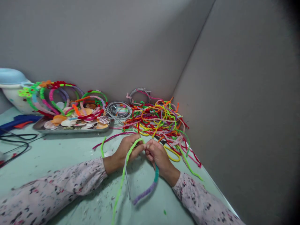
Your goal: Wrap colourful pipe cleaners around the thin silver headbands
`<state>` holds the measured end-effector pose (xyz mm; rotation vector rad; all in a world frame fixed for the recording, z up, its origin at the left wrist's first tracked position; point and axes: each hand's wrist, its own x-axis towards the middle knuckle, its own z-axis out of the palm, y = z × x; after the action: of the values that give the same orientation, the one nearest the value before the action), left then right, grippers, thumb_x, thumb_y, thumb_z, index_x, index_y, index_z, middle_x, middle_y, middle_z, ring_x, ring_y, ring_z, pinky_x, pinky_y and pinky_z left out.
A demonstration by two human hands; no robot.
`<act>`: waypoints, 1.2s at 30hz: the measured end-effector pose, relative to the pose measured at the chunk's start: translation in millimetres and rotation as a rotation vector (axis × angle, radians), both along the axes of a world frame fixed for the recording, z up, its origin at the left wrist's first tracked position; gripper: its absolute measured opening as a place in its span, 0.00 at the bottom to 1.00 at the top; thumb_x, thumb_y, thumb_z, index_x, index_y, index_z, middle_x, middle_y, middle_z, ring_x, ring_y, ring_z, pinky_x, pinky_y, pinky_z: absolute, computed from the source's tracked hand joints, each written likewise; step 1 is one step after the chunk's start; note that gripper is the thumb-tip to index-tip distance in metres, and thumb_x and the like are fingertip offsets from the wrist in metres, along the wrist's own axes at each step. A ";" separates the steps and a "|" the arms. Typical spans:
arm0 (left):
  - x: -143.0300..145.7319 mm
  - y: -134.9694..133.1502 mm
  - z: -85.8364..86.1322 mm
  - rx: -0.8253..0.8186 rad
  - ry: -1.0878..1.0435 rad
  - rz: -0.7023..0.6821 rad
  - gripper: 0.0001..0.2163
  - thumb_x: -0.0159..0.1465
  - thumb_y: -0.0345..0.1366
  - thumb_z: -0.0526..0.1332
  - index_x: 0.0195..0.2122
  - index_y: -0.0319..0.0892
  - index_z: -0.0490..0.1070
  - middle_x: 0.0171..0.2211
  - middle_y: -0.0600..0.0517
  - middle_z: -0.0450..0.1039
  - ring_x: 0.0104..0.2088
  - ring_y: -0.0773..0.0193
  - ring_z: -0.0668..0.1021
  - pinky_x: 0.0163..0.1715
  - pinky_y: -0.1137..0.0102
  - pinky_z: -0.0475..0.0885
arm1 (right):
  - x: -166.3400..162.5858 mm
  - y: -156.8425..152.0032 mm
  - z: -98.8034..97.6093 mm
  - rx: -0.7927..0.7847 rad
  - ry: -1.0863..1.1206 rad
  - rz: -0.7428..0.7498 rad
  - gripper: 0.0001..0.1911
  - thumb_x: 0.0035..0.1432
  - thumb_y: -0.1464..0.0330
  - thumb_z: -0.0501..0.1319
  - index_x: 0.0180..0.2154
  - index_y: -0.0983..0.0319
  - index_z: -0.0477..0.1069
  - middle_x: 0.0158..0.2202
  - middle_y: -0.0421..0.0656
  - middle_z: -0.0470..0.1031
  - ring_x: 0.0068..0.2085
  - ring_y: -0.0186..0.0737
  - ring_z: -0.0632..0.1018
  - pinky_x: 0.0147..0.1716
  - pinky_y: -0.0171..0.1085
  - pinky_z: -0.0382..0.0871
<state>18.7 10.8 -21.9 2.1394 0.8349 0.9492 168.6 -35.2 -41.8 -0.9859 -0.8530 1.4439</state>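
My left hand (125, 149) is closed in a pinch near the table's middle. A lime-green pipe cleaner (121, 182) loops over its fingers and hangs toward me, beside a bare grey wire (127, 181). Fingertips of my right hand (161, 157) meet the left ones, closed around a wire headband (145, 192) whose lower end is wrapped in teal and purple fuzz. The exact pinch point is hidden by the fingers. Just beyond my right hand lie yellow-handled scissors (172, 154).
A heap of coloured pipe cleaners (157, 117) lies against the wall corner. Left of it are coiled grey wires (118, 110) and a metal tray (70, 132) of shells with wrapped hoops. A blue glue gun (21, 121), black cord (20, 140) and lidded bin (17, 93) stand far left.
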 end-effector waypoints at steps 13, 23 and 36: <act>3.1 -6.5 5.3 0.018 -0.005 0.064 0.10 0.62 0.36 0.56 0.24 0.40 0.63 0.22 0.56 0.64 0.24 0.69 0.67 0.25 0.73 0.61 | 0.3 -0.3 -2.8 0.062 -0.073 -0.031 0.06 0.53 0.68 0.60 0.27 0.62 0.64 0.19 0.33 0.64 0.17 0.24 0.60 0.15 0.26 0.49; 2.7 -7.0 5.2 0.118 -0.004 0.101 0.10 0.62 0.35 0.55 0.24 0.42 0.63 0.22 0.55 0.63 0.24 0.68 0.66 0.25 0.71 0.60 | -0.6 -0.2 -0.4 0.078 -0.111 -0.026 0.05 0.52 0.68 0.59 0.27 0.62 0.64 0.19 0.33 0.64 0.16 0.24 0.60 0.15 0.27 0.49; 5.3 -10.0 8.7 0.069 -0.008 0.112 0.10 0.61 0.35 0.55 0.22 0.41 0.60 0.20 0.57 0.60 0.23 0.70 0.64 0.24 0.72 0.59 | -1.0 -2.3 0.8 0.120 -0.221 -0.044 0.04 0.51 0.69 0.58 0.26 0.61 0.65 0.17 0.32 0.62 0.16 0.26 0.59 0.15 0.28 0.50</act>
<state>24.0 0.8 -13.2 2.1645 0.9383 1.0571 167.6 -37.6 -41.0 -1.0791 -1.0590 1.2463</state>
